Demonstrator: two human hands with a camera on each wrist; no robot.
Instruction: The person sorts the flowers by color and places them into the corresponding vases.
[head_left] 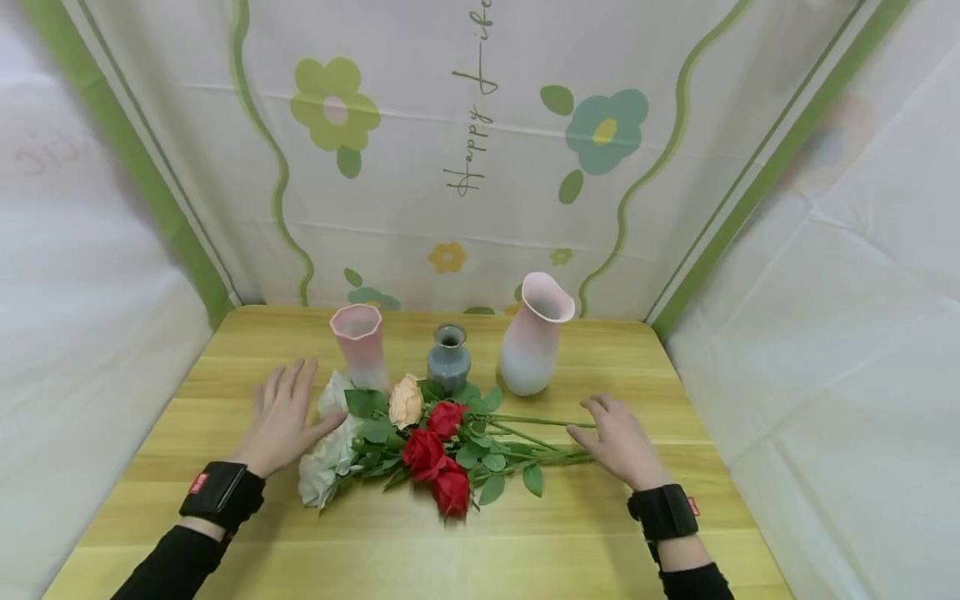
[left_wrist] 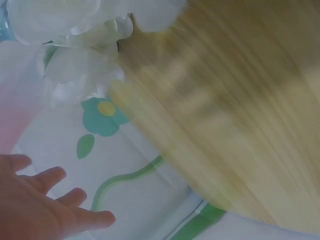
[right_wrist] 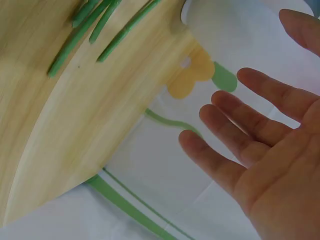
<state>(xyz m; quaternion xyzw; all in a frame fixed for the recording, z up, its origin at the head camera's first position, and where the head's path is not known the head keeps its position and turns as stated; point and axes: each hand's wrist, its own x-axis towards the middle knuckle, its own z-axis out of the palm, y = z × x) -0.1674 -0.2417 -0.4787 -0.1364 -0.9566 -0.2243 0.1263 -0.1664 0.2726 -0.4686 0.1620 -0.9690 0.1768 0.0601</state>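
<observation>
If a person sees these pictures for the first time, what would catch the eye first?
Probably the red roses, bright near the middle of the table, with white flowers to their left. Behind these stand three vases, the tallest on the right. Then both hands: the left hand beside the white flowers, the right hand near the stems.

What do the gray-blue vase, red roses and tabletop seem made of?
Gray-blue vase: likely glazed ceramic, possibly glass, given its glossy sheen. Red roses: perhaps matte fabric, from evenly colored petals, though possibly real. Tabletop: satin wood or wood-look laminate, showing streaky grain.
</observation>
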